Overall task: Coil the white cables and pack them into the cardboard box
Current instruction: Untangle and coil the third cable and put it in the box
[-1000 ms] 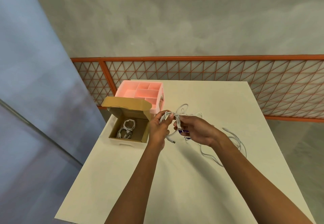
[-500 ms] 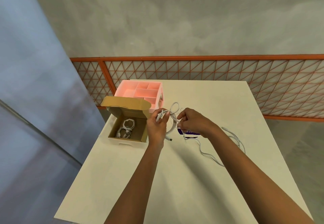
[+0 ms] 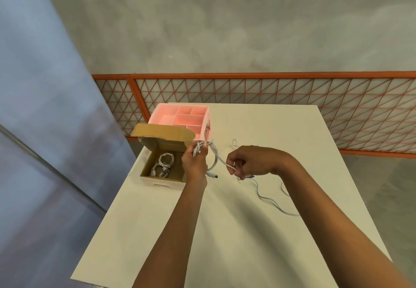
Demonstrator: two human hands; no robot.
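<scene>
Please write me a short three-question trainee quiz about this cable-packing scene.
1. True or false: the cardboard box already holds coiled cables.
2. Which hand grips the bundled loops: A) left hand B) right hand?
3. Fill in: behind the box stands a pink ____.

Key: 1 true. 2 A; the right hand pinches the white cable strand leading from the bundle. 3 organizer.
</scene>
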